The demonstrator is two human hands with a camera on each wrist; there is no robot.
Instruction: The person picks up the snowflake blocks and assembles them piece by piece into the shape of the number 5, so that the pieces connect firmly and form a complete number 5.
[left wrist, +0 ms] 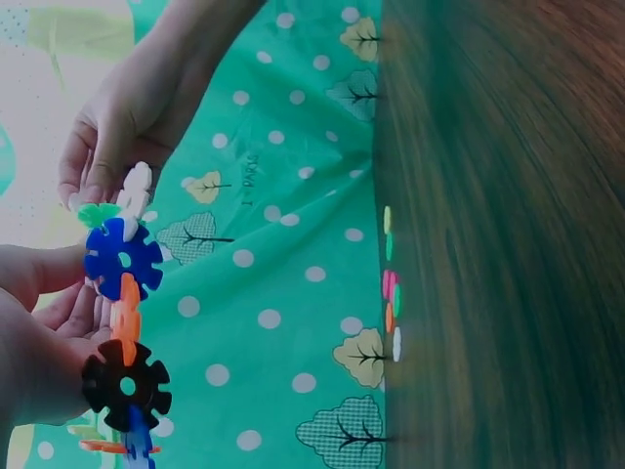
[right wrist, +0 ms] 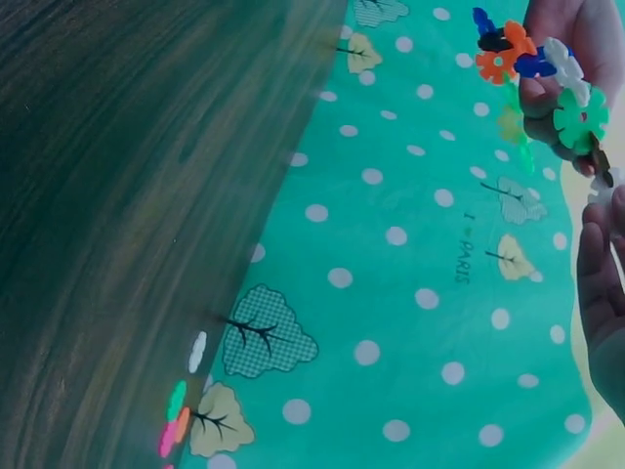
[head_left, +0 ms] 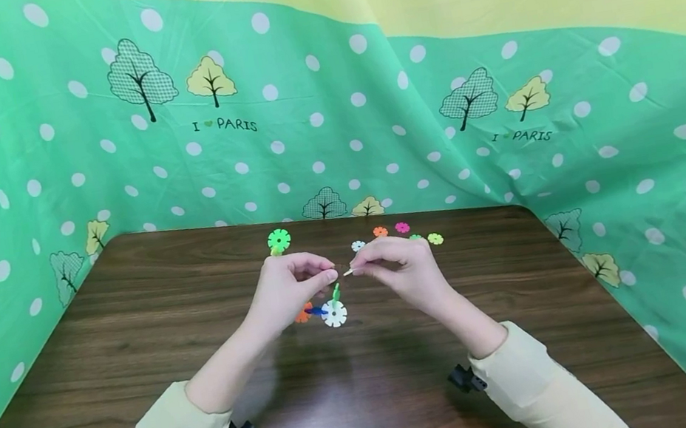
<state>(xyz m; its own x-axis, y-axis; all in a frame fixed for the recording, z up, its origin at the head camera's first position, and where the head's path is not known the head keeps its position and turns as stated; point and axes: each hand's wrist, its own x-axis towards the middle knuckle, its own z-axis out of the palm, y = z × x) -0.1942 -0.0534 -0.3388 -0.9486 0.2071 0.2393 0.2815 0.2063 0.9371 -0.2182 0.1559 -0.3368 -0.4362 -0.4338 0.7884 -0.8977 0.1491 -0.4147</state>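
Note:
My left hand (head_left: 288, 291) grips a chain of interlocking plastic snowflake discs. A bright green disc (head_left: 280, 240) shows beyond its knuckles, and an orange disc (head_left: 303, 314), a blue disc (left wrist: 123, 260) and a white disc (head_left: 334, 313) hang below the fingers. In the left wrist view a black disc (left wrist: 127, 385) is part of the chain too. My right hand (head_left: 402, 268) faces it and pinches another white disc (right wrist: 604, 188) by its edge. This disc meets a dark brown disc (right wrist: 599, 156) at the chain's end, beside a green disc (right wrist: 580, 118).
Several loose discs lie on the brown table (head_left: 193, 290) beyond the right hand, among them a white one (head_left: 358, 246), an orange one (head_left: 380, 231), a pink one (head_left: 402, 227) and a yellow-green one (head_left: 435, 238). A green dotted curtain (head_left: 318, 143) surrounds the table's back and sides.

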